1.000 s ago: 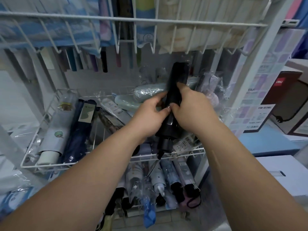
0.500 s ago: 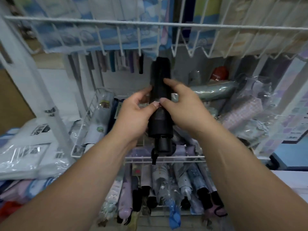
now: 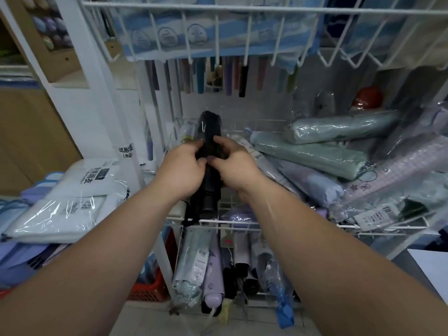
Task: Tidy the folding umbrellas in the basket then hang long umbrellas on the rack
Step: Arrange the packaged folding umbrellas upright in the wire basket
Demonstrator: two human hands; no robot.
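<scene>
I have both hands on the black folding umbrella [image 3: 209, 128]: my left hand [image 3: 181, 168] is curled round its left side and my right hand [image 3: 236, 163] round its right, fingers meeting across the middle of the body. It sits at the left end of the wire basket [image 3: 291, 222], tilted, with the handle end toward me by the front rim and the tip pointing up and away. I judge it light, stiff along the shaft but soft in the folded canopy. The glossy film over it looks slippery, so the hard handle end should give the surest hold. It is black all over and compact, with a plain round handle and a dark strap hanging over the rim. The pale green umbrellas [image 3: 312, 156] lie heaped crossways to its right.
</scene>
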